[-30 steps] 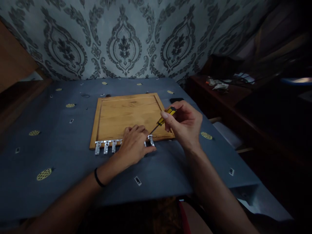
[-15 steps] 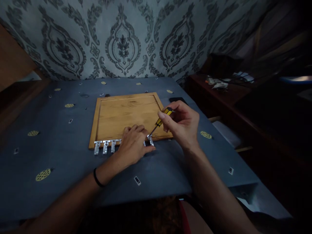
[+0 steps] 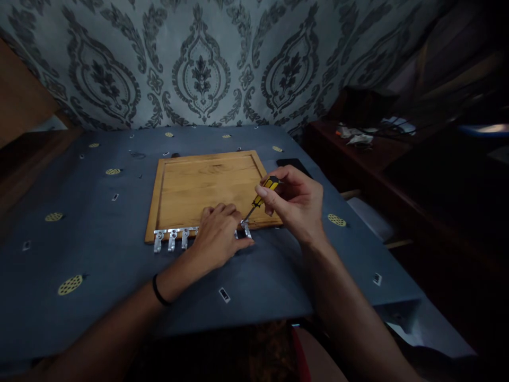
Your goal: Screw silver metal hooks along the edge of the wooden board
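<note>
A framed wooden board (image 3: 199, 191) lies on the table, and a silver metal hook rail (image 3: 172, 237) runs along its near edge with several hooks hanging over. My left hand (image 3: 217, 233) is closed over the right part of this rail, fingers bent on the board and thumb beside the end hook (image 3: 247, 229). Between the thumb and fingers of my right hand (image 3: 298, 201) is a small screwdriver (image 3: 264, 192) with a yellow and black handle. It slants down to the left, its tip at the top of the end hook. Any screw there is too small to make out.
A blue tablecloth (image 3: 99, 233) with pineapple prints covers the table. Behind the board's right corner lies a dark flat object (image 3: 293, 165). A patterned wall (image 3: 201, 63) rises at the back. To the right, a dark red surface (image 3: 342, 143) carries crumpled white items (image 3: 360, 137).
My right hand and the screwdriver handle have shifted very slightly to the left, with the tip still at the end hook. My left hand stays in place.
</note>
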{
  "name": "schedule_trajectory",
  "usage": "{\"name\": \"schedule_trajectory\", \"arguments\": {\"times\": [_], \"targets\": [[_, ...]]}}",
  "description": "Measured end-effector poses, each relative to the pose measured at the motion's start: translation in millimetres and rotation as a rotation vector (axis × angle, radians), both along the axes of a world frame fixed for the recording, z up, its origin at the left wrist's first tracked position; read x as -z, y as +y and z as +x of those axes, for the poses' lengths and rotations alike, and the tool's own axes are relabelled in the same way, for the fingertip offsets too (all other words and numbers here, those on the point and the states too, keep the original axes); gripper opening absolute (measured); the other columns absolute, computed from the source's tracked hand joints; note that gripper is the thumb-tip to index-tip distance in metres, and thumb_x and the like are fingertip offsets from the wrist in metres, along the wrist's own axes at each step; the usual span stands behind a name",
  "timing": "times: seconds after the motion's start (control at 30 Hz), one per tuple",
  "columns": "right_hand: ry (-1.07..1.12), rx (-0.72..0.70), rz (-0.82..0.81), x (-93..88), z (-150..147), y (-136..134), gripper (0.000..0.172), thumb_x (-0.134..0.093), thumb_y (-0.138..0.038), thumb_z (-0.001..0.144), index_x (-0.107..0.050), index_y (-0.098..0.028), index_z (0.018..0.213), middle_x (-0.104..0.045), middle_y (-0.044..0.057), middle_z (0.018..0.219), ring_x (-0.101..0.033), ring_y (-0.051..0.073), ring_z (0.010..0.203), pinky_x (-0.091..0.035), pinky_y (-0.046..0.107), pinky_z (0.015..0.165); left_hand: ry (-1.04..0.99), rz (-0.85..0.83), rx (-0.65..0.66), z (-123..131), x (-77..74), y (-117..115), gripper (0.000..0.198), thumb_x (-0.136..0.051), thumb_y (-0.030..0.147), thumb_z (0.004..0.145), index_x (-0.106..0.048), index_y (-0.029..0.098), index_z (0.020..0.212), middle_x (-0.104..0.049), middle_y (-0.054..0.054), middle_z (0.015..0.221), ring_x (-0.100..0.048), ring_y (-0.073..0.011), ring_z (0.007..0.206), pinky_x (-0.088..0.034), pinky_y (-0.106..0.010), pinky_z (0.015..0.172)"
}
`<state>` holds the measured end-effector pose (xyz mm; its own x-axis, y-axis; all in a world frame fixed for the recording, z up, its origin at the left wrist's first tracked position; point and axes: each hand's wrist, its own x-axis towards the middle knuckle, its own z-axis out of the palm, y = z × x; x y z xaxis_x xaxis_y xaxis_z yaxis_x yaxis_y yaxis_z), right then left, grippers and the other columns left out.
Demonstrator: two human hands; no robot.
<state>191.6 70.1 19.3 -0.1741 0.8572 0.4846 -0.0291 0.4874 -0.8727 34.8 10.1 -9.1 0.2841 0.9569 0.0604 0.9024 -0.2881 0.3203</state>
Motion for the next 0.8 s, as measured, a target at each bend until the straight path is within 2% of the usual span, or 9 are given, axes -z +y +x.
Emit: {"name": "schedule_trajectory", "arguments": {"times": [0.13, 0.2, 0.3, 0.53, 0.8], "targets": [[-0.064, -0.069, -0.006, -3.4, 6.4, 0.8, 0.029, -0.083, -0.046, 0.08, -0.074, -0.019, 0.088, -0.065, -0.003, 0.072, -0.054, 0.004, 0.044, -0.045, 0.019, 0.04, 0.0, -0.004, 0.002, -0.4, 0.8, 0.4, 0.041, -0.084, 0.048, 0.082, -0.069, 0.017, 0.104, -0.069, -0.007, 0.112, -0.062, -0.0306, 0.113, -0.042, -0.042, 0.092], [-0.059, -0.081, 0.01, -4.0, 8.0, 0.9, 0.026, -0.081, -0.044, 0.083, -0.075, -0.019, 0.087, -0.067, -0.001, 0.078, -0.055, 0.003, 0.044, -0.046, 0.019, 0.041, 0.002, -0.008, 0.003, -0.4, 1.1, 0.5, 0.041, -0.084, 0.048, 0.081, -0.069, 0.017, 0.104, -0.069, -0.008, 0.112, -0.061, -0.0309, 0.113, -0.043, -0.043, 0.091], [-0.025, -0.086, 0.031, -3.0, 6.4, 0.5, 0.026, -0.084, -0.043, 0.08, -0.074, -0.019, 0.082, -0.066, -0.001, 0.08, -0.054, 0.002, 0.043, -0.045, 0.018, 0.039, -0.001, 0.004, 0.001, -0.2, 1.8, 0.5, 0.042, -0.084, 0.048, 0.081, -0.069, 0.017, 0.104, -0.069, -0.008, 0.113, -0.061, -0.0309, 0.113, -0.043, -0.043, 0.091], [0.062, -0.016, 0.01, 0.8, -0.9, -0.2, 0.035, -0.094, -0.039, 0.068, -0.065, -0.019, 0.072, -0.059, -0.005, 0.067, -0.053, 0.003, 0.043, -0.044, 0.014, 0.036, -0.006, 0.009, 0.004, -0.1, 2.7, 0.0, 0.041, -0.084, 0.047, 0.082, -0.068, 0.018, 0.106, -0.069, -0.007, 0.113, -0.061, -0.0301, 0.111, -0.042, -0.042, 0.091], [0.033, 0.006, 0.004, 0.3, -1.0, -1.2, 0.039, -0.093, -0.044, 0.068, -0.063, -0.019, 0.074, -0.057, -0.006, 0.063, -0.052, 0.004, 0.042, -0.045, 0.016, 0.036, -0.001, 0.014, 0.003, -0.2, 2.2, -0.1, 0.039, -0.083, 0.047, 0.083, -0.068, 0.018, 0.105, -0.069, -0.007, 0.111, -0.061, -0.0299, 0.11, -0.043, -0.042, 0.091]]}}
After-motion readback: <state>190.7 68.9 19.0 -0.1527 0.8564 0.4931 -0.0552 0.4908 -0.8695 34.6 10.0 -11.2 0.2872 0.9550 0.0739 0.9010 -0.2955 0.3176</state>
